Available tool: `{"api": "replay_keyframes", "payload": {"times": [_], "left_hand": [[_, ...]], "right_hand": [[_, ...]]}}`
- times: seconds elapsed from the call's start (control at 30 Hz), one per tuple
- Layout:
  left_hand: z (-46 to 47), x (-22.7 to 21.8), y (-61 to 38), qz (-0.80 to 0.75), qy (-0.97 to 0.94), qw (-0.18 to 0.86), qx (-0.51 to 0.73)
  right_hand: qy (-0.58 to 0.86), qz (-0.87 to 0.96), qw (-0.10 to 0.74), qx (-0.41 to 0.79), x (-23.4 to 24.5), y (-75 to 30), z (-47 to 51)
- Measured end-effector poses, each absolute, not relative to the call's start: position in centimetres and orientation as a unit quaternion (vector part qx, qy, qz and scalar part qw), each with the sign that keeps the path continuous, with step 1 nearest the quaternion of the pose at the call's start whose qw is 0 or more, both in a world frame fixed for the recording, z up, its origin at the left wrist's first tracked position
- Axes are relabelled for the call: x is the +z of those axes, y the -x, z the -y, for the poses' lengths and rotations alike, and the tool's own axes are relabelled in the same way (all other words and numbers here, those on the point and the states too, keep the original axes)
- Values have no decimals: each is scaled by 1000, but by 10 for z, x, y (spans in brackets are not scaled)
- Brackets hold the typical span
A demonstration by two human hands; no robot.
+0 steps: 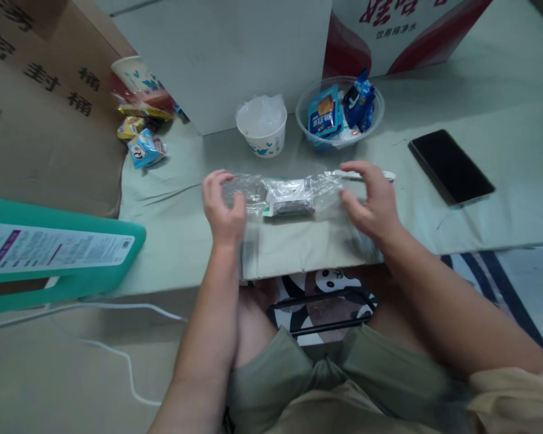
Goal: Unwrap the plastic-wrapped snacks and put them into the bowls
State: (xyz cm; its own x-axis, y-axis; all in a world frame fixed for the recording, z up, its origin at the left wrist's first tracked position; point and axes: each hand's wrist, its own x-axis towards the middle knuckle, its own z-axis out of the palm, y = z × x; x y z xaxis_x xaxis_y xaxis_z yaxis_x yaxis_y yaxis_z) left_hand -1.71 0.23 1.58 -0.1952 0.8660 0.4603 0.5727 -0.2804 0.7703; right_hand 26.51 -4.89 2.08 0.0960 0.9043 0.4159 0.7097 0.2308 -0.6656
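A clear plastic bag [289, 194] with a small dark and white packet inside lies on the pale green cloth of the low table [502, 108]. My left hand [222, 208] rests on the bag's left end, fingers curled over the plastic. My right hand [371, 202] is at the bag's right end with fingers bent and spread, touching the plastic. A thin white stick-like item [366, 175] lies just behind my right hand.
A paper cup lined with plastic [261, 128] and a clear bowl of blue snack packets [339, 113] stand behind the bag. A black phone [450, 166] lies at right. Snack wrappers [142, 135], another paper cup [131, 72], cardboard boxes and a teal chair [58, 250] are at left.
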Motion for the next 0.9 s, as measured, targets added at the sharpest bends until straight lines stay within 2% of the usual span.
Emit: {"api": "replay_keyframes", "payload": {"times": [0.1,0.2,0.47,0.57,0.67,0.73,0.8,0.9], "left_hand": [[2,11,6,-553,-718,161,392],[6,12,-1,-559,-735,187,334],[26,37,2,-504,-757,165,381],[43,47,6,-469,-767,192,395],[61,56,11,-456,-786,239,341],[68,60,17,-469,-786,252,315],[71,60,22,-517,-752,229,337],[66,52,27,-585,-687,181,390]], "right_hand": [[579,707,384,129,16,-253,46],[570,711,388,139,15,-249,42],[483,753,417,162,32,-252,72],[452,795,337,224,34,-251,88],[428,831,201,291,37,-251,99],[434,831,151,314,40,-252,103],[472,812,178,292,41,-251,104],[523,773,297,203,34,-246,99]]}}
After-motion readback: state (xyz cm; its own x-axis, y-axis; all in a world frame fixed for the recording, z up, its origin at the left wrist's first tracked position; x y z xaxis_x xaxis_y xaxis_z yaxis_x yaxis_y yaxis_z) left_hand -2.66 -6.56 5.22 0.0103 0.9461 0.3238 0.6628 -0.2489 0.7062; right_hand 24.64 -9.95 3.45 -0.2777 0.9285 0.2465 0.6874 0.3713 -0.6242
